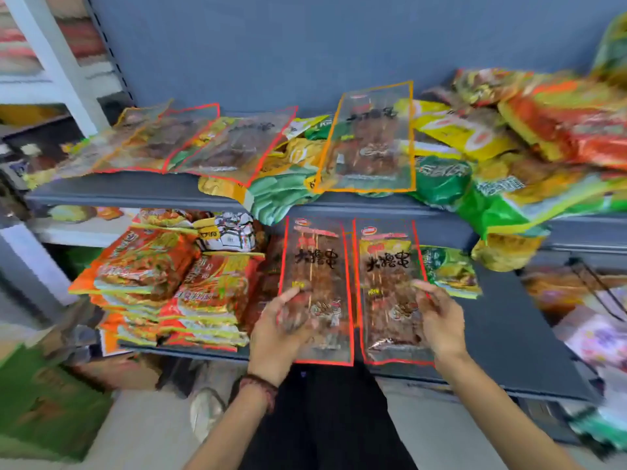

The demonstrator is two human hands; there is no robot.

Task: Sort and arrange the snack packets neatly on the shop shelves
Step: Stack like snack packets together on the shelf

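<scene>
Grey shelf (509,317): over its front edge, left hand (280,329) grips a skewer packet (317,266), right hand (441,322) its twin (390,276); slick film may slip.

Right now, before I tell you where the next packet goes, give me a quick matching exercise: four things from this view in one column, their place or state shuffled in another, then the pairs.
Things
1. orange-edged skewer packet
2. stacked orange packets
3. small green packet
4. left hand

Place or state
A. just right of the packet held by the right hand
B. grips a red-edged skewer packet
C. upper shelf, on top of green and yellow packets
D. lower shelf, left side

Pairs: 1-C, 2-D, 3-A, 4-B
</scene>
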